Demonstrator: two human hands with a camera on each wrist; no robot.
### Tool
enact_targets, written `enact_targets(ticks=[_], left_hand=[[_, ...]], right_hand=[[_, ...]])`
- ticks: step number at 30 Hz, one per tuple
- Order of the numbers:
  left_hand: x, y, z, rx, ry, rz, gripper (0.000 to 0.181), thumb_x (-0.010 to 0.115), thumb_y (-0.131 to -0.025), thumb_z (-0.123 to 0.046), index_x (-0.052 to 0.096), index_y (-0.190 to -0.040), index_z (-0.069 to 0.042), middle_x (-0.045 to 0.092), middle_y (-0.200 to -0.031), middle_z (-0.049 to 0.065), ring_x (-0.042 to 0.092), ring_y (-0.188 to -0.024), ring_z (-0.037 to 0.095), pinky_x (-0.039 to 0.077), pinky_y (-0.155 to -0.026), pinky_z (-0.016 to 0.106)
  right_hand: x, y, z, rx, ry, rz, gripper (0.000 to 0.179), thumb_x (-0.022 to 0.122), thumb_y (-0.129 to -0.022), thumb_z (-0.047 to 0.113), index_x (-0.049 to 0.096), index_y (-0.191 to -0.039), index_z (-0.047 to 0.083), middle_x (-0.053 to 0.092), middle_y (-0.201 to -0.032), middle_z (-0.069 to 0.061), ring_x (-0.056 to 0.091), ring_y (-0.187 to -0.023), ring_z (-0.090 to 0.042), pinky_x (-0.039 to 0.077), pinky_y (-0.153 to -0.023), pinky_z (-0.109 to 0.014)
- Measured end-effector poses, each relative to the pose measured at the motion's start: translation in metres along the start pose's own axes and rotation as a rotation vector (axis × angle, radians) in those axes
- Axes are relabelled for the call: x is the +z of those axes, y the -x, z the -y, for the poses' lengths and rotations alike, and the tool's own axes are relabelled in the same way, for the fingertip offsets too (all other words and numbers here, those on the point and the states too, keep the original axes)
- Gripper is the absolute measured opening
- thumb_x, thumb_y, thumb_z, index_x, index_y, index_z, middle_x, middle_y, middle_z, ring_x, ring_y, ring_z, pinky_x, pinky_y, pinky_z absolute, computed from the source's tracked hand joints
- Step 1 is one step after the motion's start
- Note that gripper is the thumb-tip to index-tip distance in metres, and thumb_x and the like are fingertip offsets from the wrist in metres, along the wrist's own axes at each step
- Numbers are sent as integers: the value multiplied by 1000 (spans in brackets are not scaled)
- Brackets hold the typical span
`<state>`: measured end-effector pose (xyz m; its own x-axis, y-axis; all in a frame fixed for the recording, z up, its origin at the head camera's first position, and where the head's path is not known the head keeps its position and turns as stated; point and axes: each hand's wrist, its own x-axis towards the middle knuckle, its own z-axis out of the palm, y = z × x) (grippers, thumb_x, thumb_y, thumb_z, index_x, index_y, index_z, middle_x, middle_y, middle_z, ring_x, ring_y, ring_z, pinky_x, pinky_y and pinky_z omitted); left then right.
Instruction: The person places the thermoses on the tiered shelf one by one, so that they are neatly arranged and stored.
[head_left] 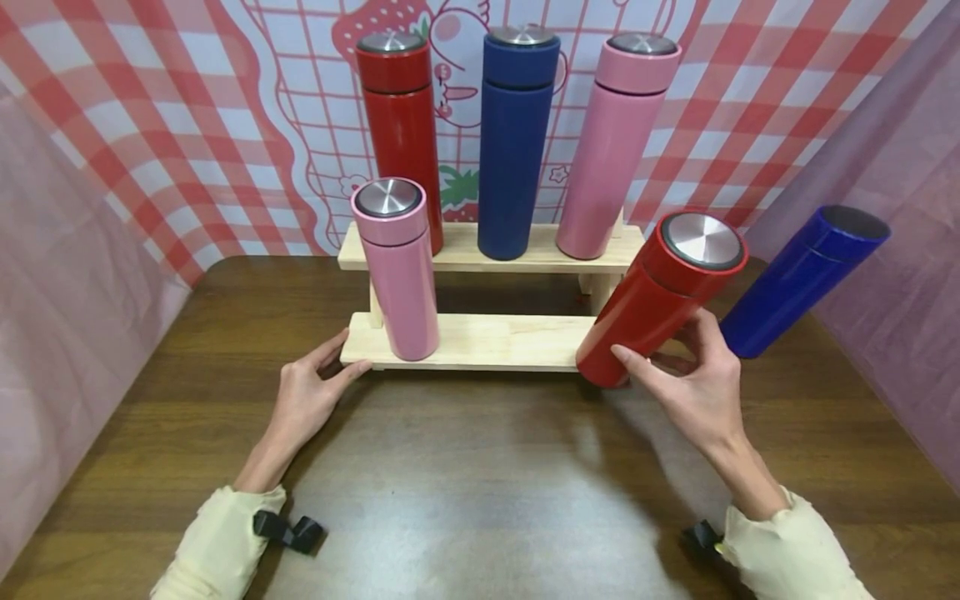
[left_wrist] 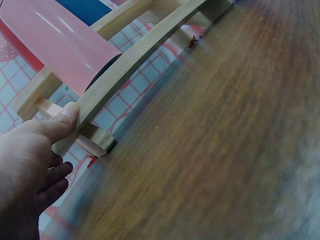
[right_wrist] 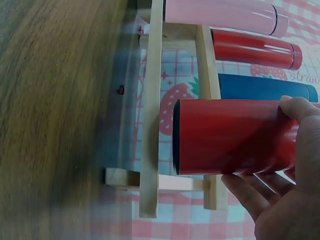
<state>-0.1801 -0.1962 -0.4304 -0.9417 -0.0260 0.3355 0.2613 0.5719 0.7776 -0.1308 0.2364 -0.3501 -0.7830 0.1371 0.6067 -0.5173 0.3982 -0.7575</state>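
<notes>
A two-tier wooden stand point(head_left: 495, 340) holds a pink thermos point(head_left: 405, 283) at the left of its lower shelf. My left hand point(head_left: 311, 387) pinches the left end of that shelf, thumb point(left_wrist: 66, 120) against the front edge. In my right hand point(head_left: 701, 387) is a red thermos point(head_left: 652, 300) with a silver lid, gripped around its body and tilted. Its base overlaps the right end of the lower shelf in the head view; the right wrist view shows the red thermos point(right_wrist: 230, 136) above the shelf boards, base toward the lower one.
Along the upper shelf stand another red thermos point(head_left: 405, 142), a dark blue thermos point(head_left: 517, 150) and a second pink thermos point(head_left: 618, 142). A bright blue thermos point(head_left: 802, 283) with a dark top is on the wooden table point(head_left: 465, 483) at the right. Checked cloth point(head_left: 187, 125) hangs behind.
</notes>
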Motion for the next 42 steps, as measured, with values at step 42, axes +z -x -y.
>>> enact_targets(ticks=[42], left_hand=[[-1,0,3,13,-26,1,63,85,-90,-25,60,-142,2,69,-126,21,70,-111,30,56,-89,34]], right_hand=[[53,-10,3,-27,-35,63,64,89,-72,-8,59,-129,-7,70,-107,6,67,-93,-17,60,-74,-23]])
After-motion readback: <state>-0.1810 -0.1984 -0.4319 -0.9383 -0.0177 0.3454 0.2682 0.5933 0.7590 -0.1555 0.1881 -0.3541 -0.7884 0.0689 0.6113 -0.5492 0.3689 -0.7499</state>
